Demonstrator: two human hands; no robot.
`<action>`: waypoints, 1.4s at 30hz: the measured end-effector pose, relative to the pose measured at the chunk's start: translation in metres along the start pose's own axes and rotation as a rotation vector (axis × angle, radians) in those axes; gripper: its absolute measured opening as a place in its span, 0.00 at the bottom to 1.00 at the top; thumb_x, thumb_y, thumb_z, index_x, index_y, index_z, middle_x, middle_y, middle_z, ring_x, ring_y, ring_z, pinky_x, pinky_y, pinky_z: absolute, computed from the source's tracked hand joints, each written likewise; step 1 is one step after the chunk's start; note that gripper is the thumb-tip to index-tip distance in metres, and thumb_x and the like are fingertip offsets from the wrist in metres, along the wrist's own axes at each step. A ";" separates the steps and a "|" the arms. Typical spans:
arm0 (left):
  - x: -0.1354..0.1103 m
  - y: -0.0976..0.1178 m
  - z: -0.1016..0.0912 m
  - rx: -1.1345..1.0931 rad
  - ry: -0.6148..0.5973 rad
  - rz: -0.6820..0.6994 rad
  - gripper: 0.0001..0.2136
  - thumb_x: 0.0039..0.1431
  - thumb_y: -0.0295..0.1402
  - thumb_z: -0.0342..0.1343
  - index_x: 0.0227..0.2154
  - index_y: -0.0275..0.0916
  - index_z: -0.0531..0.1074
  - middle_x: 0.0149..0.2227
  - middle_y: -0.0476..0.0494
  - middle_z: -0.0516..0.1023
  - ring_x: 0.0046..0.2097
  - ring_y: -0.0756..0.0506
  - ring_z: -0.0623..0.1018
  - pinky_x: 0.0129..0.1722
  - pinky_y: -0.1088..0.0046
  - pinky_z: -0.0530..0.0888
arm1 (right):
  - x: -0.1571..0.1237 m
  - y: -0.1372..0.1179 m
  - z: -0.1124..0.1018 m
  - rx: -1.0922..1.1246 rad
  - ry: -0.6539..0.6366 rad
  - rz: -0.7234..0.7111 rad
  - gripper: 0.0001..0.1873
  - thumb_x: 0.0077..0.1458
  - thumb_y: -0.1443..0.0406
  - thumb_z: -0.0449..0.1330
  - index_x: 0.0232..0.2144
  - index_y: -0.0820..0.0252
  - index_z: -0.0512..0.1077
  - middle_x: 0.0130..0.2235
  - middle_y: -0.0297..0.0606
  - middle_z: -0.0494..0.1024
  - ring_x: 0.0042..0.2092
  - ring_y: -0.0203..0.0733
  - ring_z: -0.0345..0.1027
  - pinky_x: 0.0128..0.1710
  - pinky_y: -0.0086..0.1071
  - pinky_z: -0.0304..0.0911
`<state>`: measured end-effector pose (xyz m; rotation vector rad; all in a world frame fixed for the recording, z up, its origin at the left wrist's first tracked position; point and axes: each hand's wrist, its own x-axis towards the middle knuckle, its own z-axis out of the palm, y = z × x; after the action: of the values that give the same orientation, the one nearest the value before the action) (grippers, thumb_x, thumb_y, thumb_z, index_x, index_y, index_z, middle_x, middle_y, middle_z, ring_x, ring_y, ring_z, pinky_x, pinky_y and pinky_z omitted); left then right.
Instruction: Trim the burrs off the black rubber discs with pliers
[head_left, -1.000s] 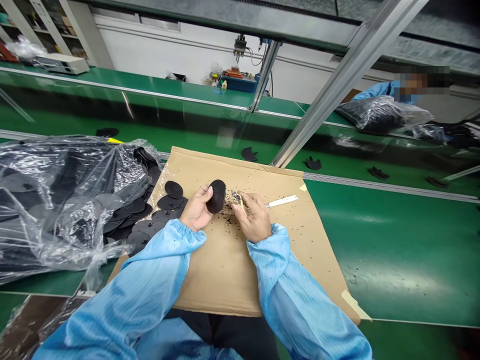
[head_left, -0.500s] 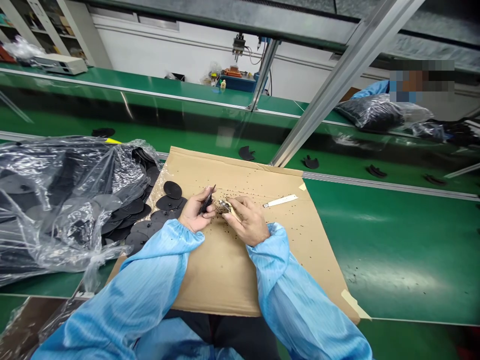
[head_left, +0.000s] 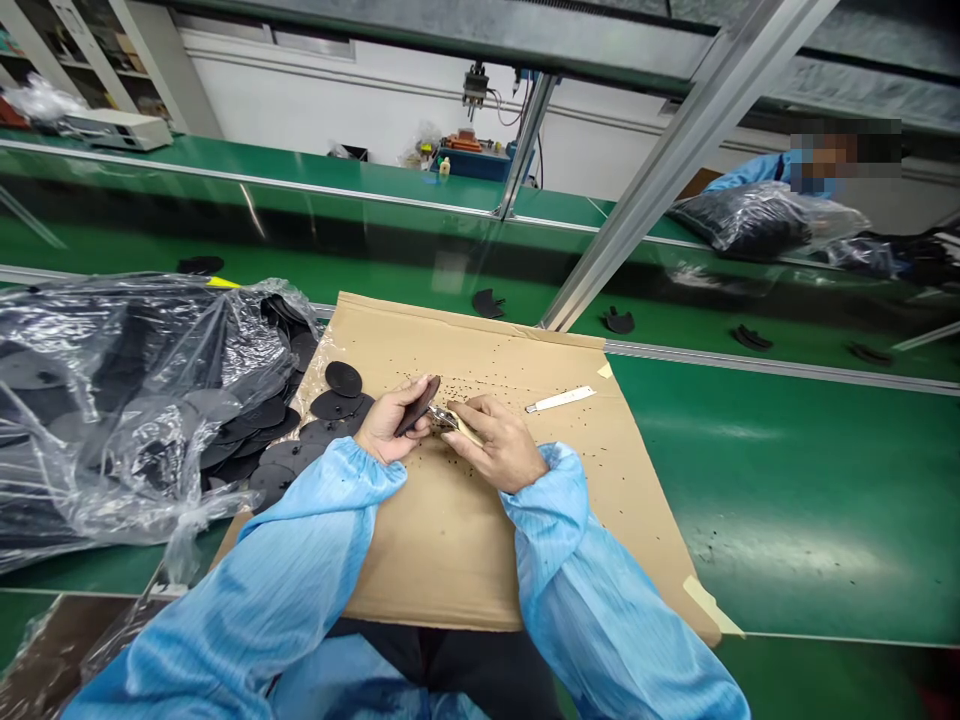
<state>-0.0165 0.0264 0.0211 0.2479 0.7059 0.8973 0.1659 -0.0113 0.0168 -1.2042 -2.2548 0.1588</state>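
Here we are over the cardboard sheet [head_left: 442,560], and our left hand [head_left: 384,425] has a black disc [head_left: 418,408] pinched between thumb and fingers, held up a little left of the sheet's middle. We catch that disc nearly edge-on: its long visible axis slants from the palm up and rightward, the upper rim aimed at the far edge. Facing it, our right hand [head_left: 501,440] grips a pair of cutters [head_left: 465,428] by the pale handles, their axis running leftward and slightly away, the metal tip pointing straight at the disc. Tip against disc? From up here it looks very close, but we can't be sure they touch.

To the containers! Off the left edge sprawls a clear plastic bag [head_left: 112,430], plenty of black discs showing through it. More loose discs [head_left: 341,405] overlap along the sheet's left edge, by the bag's right side. Toward the far right corner lies a white-handled knife [head_left: 562,400], its white end pointing at the right edge. Dark specks [head_left: 455,460] dot the sheet around the hands, and pale tape [head_left: 709,603] marks the near right corner.
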 end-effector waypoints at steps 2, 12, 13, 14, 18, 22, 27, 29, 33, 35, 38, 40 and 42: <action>-0.002 0.000 0.002 0.025 0.022 0.002 0.05 0.63 0.29 0.50 0.37 0.32 0.64 0.23 0.52 0.63 0.15 0.54 0.60 0.11 0.82 0.50 | 0.001 0.001 -0.004 -0.004 -0.025 0.000 0.23 0.59 0.53 0.53 0.50 0.60 0.72 0.41 0.39 0.72 0.42 0.25 0.66 0.44 0.21 0.65; 0.004 -0.006 0.001 0.122 0.062 0.059 0.06 0.60 0.27 0.53 0.30 0.32 0.62 0.21 0.51 0.62 0.17 0.54 0.62 0.12 0.81 0.58 | -0.002 0.006 -0.014 -0.006 -0.229 0.090 0.21 0.59 0.53 0.53 0.50 0.52 0.73 0.43 0.35 0.72 0.41 0.25 0.67 0.44 0.22 0.61; 0.004 -0.006 0.001 0.129 0.073 0.060 0.06 0.59 0.27 0.54 0.30 0.32 0.63 0.21 0.51 0.62 0.17 0.54 0.63 0.12 0.81 0.59 | -0.003 0.006 -0.014 -0.003 -0.255 0.100 0.21 0.59 0.53 0.52 0.50 0.52 0.73 0.43 0.35 0.72 0.41 0.25 0.67 0.44 0.22 0.61; 0.004 -0.006 0.001 0.132 0.083 0.062 0.06 0.59 0.27 0.54 0.30 0.32 0.63 0.22 0.51 0.63 0.17 0.54 0.63 0.12 0.81 0.59 | -0.003 0.006 -0.015 0.003 -0.272 0.109 0.21 0.59 0.53 0.52 0.49 0.52 0.73 0.43 0.35 0.72 0.41 0.26 0.67 0.44 0.23 0.60; 0.000 -0.004 0.005 0.111 0.076 0.033 0.05 0.61 0.28 0.52 0.32 0.32 0.62 0.22 0.51 0.62 0.16 0.55 0.60 0.11 0.82 0.54 | -0.001 0.002 -0.012 0.086 -0.235 0.142 0.20 0.58 0.53 0.53 0.47 0.53 0.74 0.40 0.36 0.73 0.40 0.26 0.66 0.41 0.23 0.58; -0.003 0.001 0.005 -0.024 -0.002 -0.030 0.06 0.64 0.30 0.47 0.38 0.32 0.65 0.22 0.51 0.61 0.16 0.55 0.59 0.11 0.83 0.49 | 0.001 -0.001 -0.006 0.220 -0.147 0.231 0.22 0.58 0.52 0.53 0.46 0.56 0.75 0.37 0.37 0.73 0.39 0.26 0.65 0.41 0.22 0.58; -0.001 0.003 0.001 -0.099 -0.024 -0.042 0.07 0.65 0.30 0.46 0.39 0.32 0.65 0.22 0.51 0.61 0.17 0.55 0.59 0.12 0.83 0.49 | -0.001 0.000 0.000 0.239 -0.082 0.253 0.25 0.57 0.51 0.54 0.49 0.59 0.73 0.41 0.39 0.73 0.43 0.28 0.67 0.46 0.24 0.61; 0.000 0.002 0.001 -0.083 -0.009 -0.032 0.06 0.65 0.30 0.47 0.39 0.32 0.65 0.23 0.51 0.62 0.16 0.55 0.60 0.12 0.83 0.49 | -0.002 0.001 0.000 0.218 -0.074 0.218 0.25 0.57 0.51 0.54 0.50 0.58 0.73 0.42 0.39 0.73 0.42 0.28 0.67 0.45 0.23 0.62; 0.001 0.000 0.001 -0.023 0.002 -0.018 0.06 0.63 0.30 0.49 0.39 0.32 0.65 0.23 0.51 0.63 0.16 0.55 0.60 0.12 0.83 0.49 | -0.002 0.000 0.000 0.180 -0.076 0.179 0.24 0.57 0.52 0.55 0.50 0.58 0.72 0.42 0.39 0.72 0.42 0.27 0.66 0.42 0.22 0.61; 0.000 0.000 0.001 0.011 0.003 -0.013 0.06 0.64 0.30 0.49 0.39 0.32 0.65 0.22 0.51 0.62 0.16 0.54 0.60 0.12 0.83 0.49 | -0.002 -0.001 0.000 0.175 -0.081 0.173 0.24 0.57 0.52 0.54 0.51 0.58 0.72 0.42 0.39 0.72 0.42 0.27 0.66 0.43 0.22 0.61; -0.001 0.000 0.003 0.044 0.018 -0.005 0.06 0.63 0.30 0.50 0.38 0.31 0.65 0.22 0.52 0.61 0.16 0.55 0.60 0.12 0.83 0.49 | -0.002 -0.001 -0.001 0.179 -0.105 0.181 0.24 0.57 0.51 0.54 0.51 0.57 0.72 0.42 0.38 0.72 0.43 0.27 0.66 0.43 0.22 0.61; 0.000 -0.001 0.003 0.056 0.029 -0.002 0.06 0.63 0.30 0.51 0.38 0.31 0.65 0.22 0.52 0.61 0.16 0.55 0.60 0.12 0.83 0.50 | -0.002 0.001 -0.002 0.176 -0.125 0.184 0.24 0.57 0.51 0.54 0.51 0.55 0.72 0.43 0.38 0.72 0.43 0.26 0.66 0.43 0.22 0.61; 0.000 -0.001 0.003 0.075 0.034 0.001 0.05 0.62 0.30 0.51 0.36 0.32 0.65 0.22 0.52 0.61 0.16 0.55 0.60 0.11 0.83 0.50 | -0.003 0.003 -0.003 0.155 -0.141 0.176 0.24 0.57 0.51 0.54 0.51 0.54 0.72 0.43 0.38 0.72 0.43 0.27 0.66 0.43 0.22 0.61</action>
<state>-0.0132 0.0262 0.0227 0.3006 0.7718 0.8789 0.1704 -0.0122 0.0170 -1.3424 -2.2060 0.4914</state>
